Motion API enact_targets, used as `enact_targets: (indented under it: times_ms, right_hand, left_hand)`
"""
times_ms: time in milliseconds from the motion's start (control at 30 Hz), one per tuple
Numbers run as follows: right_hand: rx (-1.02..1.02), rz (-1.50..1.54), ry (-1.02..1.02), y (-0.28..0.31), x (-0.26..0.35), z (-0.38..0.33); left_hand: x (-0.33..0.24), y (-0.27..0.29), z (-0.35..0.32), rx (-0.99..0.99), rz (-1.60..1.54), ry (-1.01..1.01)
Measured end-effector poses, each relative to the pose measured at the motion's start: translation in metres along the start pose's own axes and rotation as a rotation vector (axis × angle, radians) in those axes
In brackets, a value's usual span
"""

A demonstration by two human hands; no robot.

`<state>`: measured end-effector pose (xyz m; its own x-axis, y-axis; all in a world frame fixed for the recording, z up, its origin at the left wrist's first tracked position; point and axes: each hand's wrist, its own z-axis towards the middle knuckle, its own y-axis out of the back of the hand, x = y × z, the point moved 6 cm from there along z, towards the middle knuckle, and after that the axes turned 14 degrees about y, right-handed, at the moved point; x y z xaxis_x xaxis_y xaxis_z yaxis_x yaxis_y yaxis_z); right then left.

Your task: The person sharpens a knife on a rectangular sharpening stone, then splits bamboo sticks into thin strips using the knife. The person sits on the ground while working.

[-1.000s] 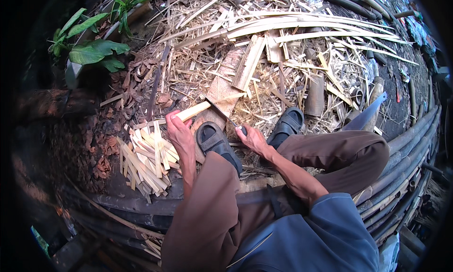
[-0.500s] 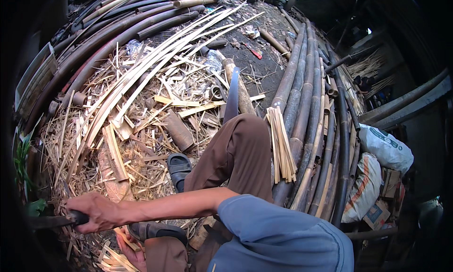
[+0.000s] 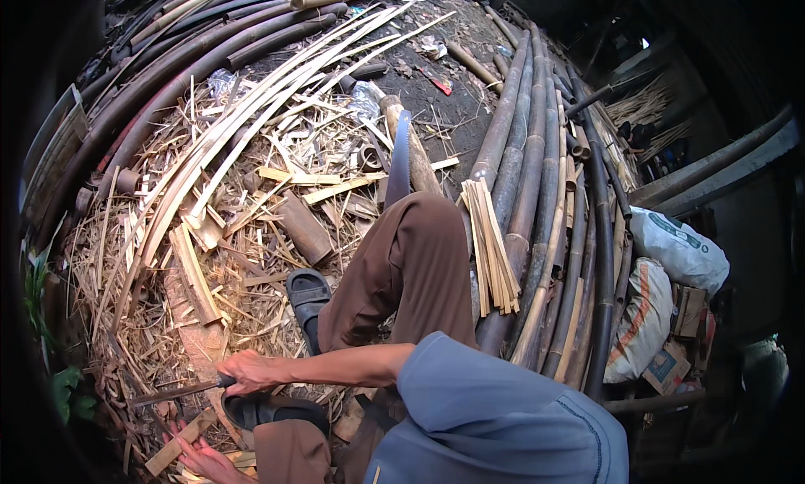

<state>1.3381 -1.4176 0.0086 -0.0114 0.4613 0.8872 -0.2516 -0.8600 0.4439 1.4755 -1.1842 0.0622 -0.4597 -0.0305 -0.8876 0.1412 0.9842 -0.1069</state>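
My right hand [image 3: 251, 372] is wrapped round the dark handle of a large knife [image 3: 176, 392], whose blade points left. Below the blade, my left hand [image 3: 204, 460] holds a short flat bamboo piece [image 3: 180, 442], with fingers showing on its far side and the palm on its near side. The blade is close above this piece; whether they touch I cannot tell. Light split bamboo pieces [image 3: 243, 460] lie partly hidden beside my left hand. A worn wooden board [image 3: 194, 343] lies on the ground just beyond my right hand.
Bamboo shavings [image 3: 251, 287] and long pale strips [image 3: 277, 94] cover the ground ahead. A saw [image 3: 400, 161] stands blade-up beyond my knee. A bundle of slats [image 3: 489, 249] leans on dark bamboo poles [image 3: 528, 174] at the right, with white sacks [image 3: 679, 247] beyond.
The knife in my right hand has swung in from the far left toward my left hand. My left hand has moved left and outward, bringing the bamboo piece into fuller view.
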Motion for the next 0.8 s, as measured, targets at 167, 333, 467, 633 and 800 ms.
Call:
enact_targets:
  times_ms: [167, 333, 467, 633, 800]
  right_hand:
    - [0.038, 0.073, -0.522, 0.017, -0.069, -0.067]
    - [-0.064, -0.073, -0.254, 0.104, 0.029, -0.012]
    - [-0.095, 0.122, -0.072, 0.118, 0.109, 0.015]
    - [0.042, 0.054, -0.160, 0.110, 0.137, 0.020]
    - [0.017, 0.328, -0.299, 0.095, 0.122, 0.008]
  left_hand:
    - [0.031, -0.023, 0.042, 0.077, -0.017, -0.017]
    - [0.013, -0.094, 0.012, 0.020, 0.002, -0.033]
    - [0.019, -0.113, 0.031, 0.036, 0.179, -0.464]
    - [0.019, -0.134, 0.021, 0.232, 0.068, -0.447]
    - [0.022, -0.156, 0.001, 0.351, -0.256, -0.365]
